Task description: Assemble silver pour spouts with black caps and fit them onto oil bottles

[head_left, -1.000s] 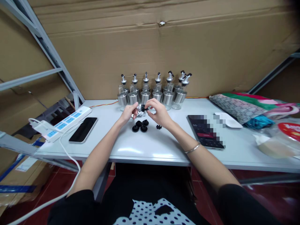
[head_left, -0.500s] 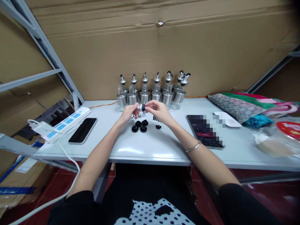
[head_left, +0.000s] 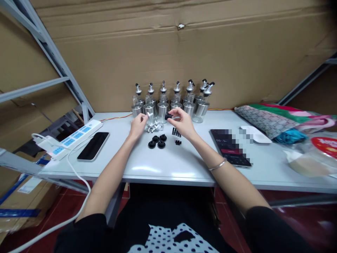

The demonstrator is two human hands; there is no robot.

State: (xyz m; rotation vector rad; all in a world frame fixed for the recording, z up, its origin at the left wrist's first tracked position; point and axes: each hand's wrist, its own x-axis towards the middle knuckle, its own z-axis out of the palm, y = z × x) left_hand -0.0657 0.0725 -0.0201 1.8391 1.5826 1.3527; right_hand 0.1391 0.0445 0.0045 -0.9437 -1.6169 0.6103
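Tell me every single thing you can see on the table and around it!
Table: one, white, under everything.
Bottles with spouts: seven or so, glass and silver, in a row at the back by the cardboard.
Silver spout parts: a few, loose, in front of the bottles by the left hand.
Black stoppers: four, clustered mid-table.
Small black bits: a few, right of the stoppers.
Phone: one, black, on the left.
Power strip: one, white and blue, far left.
Tablet: one, dark, on the right.
Patterned bags: a pile, far right.
Cardboard: brown, behind.
Left hand: touching the silver parts.
Right hand: its grip pinches one black stopper.
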